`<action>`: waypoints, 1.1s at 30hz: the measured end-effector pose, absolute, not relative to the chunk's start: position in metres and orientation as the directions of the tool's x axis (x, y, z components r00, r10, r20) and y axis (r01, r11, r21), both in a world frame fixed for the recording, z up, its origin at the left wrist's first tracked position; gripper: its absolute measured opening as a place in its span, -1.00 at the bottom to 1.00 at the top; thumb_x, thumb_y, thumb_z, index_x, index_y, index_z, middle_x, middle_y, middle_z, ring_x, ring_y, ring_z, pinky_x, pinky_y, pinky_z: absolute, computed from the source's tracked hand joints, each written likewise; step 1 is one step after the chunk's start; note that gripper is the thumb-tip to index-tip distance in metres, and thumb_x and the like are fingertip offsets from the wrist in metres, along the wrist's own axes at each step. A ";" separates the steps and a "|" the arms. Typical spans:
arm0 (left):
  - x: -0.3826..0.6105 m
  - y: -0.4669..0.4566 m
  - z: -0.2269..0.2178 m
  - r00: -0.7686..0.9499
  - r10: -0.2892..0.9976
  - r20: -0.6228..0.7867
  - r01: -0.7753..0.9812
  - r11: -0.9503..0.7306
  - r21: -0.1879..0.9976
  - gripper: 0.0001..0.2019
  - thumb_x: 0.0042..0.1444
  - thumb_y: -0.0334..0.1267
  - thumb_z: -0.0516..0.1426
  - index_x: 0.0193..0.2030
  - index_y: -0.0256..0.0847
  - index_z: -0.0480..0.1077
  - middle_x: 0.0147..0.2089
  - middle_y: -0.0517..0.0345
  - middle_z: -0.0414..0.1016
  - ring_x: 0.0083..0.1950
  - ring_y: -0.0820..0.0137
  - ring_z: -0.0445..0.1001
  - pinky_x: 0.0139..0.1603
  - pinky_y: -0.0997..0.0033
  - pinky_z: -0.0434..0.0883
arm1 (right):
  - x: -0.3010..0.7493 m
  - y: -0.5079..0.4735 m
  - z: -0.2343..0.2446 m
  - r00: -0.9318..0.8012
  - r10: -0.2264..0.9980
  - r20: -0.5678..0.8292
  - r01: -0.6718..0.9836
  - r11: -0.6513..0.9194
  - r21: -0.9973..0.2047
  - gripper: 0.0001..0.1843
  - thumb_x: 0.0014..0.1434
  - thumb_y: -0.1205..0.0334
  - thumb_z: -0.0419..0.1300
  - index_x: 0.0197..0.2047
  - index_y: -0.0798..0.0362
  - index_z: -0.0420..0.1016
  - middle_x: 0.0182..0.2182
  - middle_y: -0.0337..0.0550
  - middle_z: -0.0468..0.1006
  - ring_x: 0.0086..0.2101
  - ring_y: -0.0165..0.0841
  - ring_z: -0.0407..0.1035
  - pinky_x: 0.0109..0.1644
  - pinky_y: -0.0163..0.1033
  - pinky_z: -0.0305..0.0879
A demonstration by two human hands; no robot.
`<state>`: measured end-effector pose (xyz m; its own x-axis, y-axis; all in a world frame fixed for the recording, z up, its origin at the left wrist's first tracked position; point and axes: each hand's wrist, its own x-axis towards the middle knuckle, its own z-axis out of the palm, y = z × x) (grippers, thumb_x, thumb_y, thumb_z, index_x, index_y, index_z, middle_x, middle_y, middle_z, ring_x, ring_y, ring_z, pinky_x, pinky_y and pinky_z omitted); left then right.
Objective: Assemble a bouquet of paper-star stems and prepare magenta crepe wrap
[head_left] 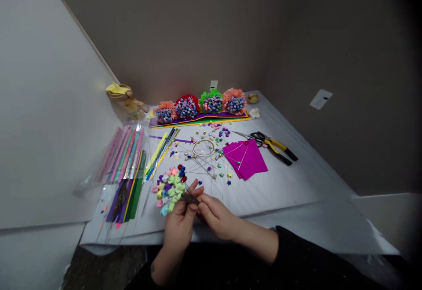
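A small bouquet of folded paper stars on wire stems [174, 189] is held up over the table's front edge. Its heads are pale green, pink, yellow, purple and blue, with a few shiny red and dark blue ones at the top. My left hand [180, 226] is closed around the bundled stems just below the heads. The fingers of my right hand [216, 215] pinch the lower part of the same stems, close beside my left thumb. The stem ends are hidden by my hands.
Loose paper stars and wires surround a ring [203, 148] mid-table. Magenta paper sheets [253, 162], scissors [258, 137] and yellow-black pliers [280, 149] lie to the right. Paper strips [130, 153] lie left. Several finished star bouquets [186, 106] line the back, near the wall.
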<state>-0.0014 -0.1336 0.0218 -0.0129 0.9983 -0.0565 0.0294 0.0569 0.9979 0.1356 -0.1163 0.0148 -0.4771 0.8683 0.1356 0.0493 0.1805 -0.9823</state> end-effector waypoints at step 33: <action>-0.071 -0.134 -0.008 -0.513 0.858 -0.026 0.055 0.064 0.996 -0.65 0.01 0.03 0.16 -0.39 -0.29 0.44 -0.46 0.10 0.52 -0.40 0.37 0.50 -0.28 0.36 0.47 | 0.086 -0.033 0.011 -0.922 0.379 0.073 0.360 0.913 -0.195 -0.91 0.22 0.29 0.11 -0.29 0.05 0.43 -0.27 -0.06 0.45 -0.22 -0.25 0.26 -0.25 -0.21 0.18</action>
